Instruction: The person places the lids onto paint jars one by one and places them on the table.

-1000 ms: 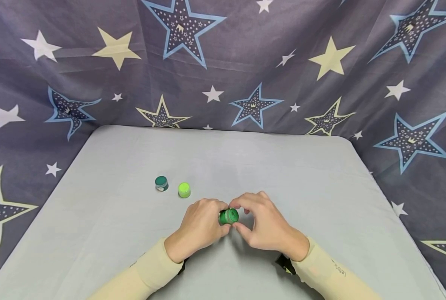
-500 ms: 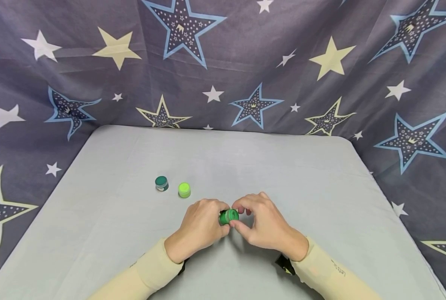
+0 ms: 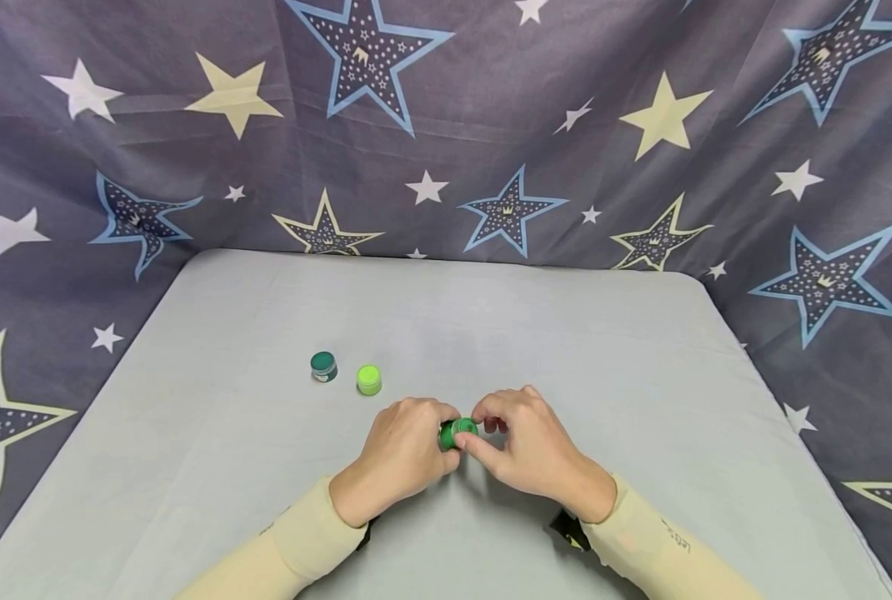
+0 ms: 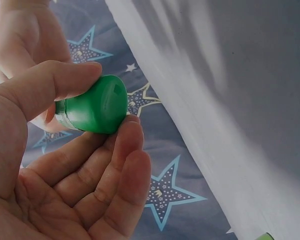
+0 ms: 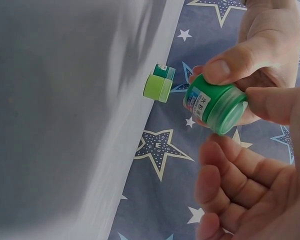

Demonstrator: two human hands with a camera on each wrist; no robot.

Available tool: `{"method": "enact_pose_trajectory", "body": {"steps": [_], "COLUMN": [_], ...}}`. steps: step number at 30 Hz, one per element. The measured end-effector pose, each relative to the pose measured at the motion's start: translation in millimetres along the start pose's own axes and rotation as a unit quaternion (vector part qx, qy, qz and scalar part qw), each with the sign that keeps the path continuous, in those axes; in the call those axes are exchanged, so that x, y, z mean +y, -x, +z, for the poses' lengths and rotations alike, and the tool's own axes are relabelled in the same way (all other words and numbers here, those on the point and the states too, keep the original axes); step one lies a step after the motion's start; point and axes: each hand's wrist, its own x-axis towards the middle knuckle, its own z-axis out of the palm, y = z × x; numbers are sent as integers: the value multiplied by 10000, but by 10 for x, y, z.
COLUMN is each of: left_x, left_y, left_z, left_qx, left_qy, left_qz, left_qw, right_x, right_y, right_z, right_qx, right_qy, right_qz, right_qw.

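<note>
A small green paint jar [image 3: 449, 434] with a clear-rimmed lid [image 5: 230, 114] is held tilted above the table, its lid towards the right hand. My left hand [image 3: 401, 443] grips the jar's body between thumb and fingers. A white and blue label [image 5: 198, 101] shows on its side. My right hand [image 3: 524, 442] has its thumb on one edge of the lid and a fingertip at the opposite edge. The other right fingers are loosely bent below. In the left wrist view, the plain green base [image 4: 110, 104] of the jar faces outward.
A dark teal jar [image 3: 323, 367] and a lime green jar [image 3: 368, 380] stand side by side, left of and beyond the hands. They rest on a pale grey table [image 3: 566, 333]. A star-patterned curtain [image 3: 461, 142] hangs around the table's back and sides.
My right thumb has moved up and left over the lid, while the right index finger has shifted slightly right. The left hand and the two standing jars stay put.
</note>
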Motion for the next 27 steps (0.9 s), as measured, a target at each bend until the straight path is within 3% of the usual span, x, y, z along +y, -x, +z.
{"method": "enact_pose_trajectory", "body": {"steps": [17,27], "left_x": [-2,-5], "left_y": [2,7], "left_z": [-4,-7], "left_qx": [-2,15], "left_qy": [-29,-26], "left_qz": [-4,-3], "left_qw": [10000,10000], "right_x": [14,23], "right_y": [-8,3], "right_z": [-38,-53], "right_qx": [128,-128], "right_qy": [-2,-336], "right_qz": [-149,-495], "right_qw": [9998,9981]}}
